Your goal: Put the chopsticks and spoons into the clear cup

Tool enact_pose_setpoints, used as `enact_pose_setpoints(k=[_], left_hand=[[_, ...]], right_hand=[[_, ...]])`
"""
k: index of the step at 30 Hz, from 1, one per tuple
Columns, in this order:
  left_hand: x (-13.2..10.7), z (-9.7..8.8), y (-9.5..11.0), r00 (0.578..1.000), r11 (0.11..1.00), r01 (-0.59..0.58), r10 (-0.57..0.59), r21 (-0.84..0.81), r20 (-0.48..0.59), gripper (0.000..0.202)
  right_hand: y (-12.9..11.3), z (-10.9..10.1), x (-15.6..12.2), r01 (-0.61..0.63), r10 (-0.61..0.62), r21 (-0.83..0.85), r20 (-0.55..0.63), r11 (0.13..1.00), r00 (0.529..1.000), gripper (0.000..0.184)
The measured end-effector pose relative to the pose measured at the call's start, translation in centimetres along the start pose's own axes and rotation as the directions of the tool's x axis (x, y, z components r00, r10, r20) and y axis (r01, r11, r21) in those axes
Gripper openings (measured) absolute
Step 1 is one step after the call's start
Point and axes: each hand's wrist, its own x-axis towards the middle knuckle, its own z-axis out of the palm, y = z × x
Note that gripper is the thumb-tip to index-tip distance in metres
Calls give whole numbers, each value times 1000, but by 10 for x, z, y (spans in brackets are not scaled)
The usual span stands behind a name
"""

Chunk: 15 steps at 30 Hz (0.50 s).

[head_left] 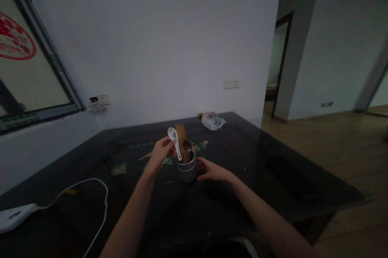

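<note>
A small grey cup (pixel 187 170) stands in the middle of a dark glass-topped table (pixel 248 157). It holds a bundle of brown wooden chopsticks (pixel 181 141) and a dark metal spoon (pixel 187 146). My left hand (pixel 160 154) pinches the handle of a white ceramic spoon (pixel 173 139) with a blue mark, its bowl pointing up beside the chopsticks and its handle end at the cup's rim. My right hand (pixel 212 170) rests against the cup's right side, fingers curved around it.
A white device (pixel 15 215) with a looping white cable (pixel 97 201) lies at the table's near left. A crumpled clear plastic bag (pixel 212 121) sits at the far edge by the wall. Wooden floor and a doorway lie to the right.
</note>
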Motion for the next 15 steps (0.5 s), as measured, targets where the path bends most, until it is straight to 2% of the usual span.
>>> enact_pose_setpoints(k=[4,8,15], left_hand=[[-1,5,-10,995,984,-88,95,156,-37,32],[-7,6,-8,978,917,-187,209,353,-26,27],[-13,7,-8,984,848,-170,177,502,35,22]], right_hand=[[-10,7,2,78,-76,70,-40,994,996,82],[-21,13,6,116,-108,150,-64,982,992,77],[-13,25,16,160,-134,171,-154,972,979,83]])
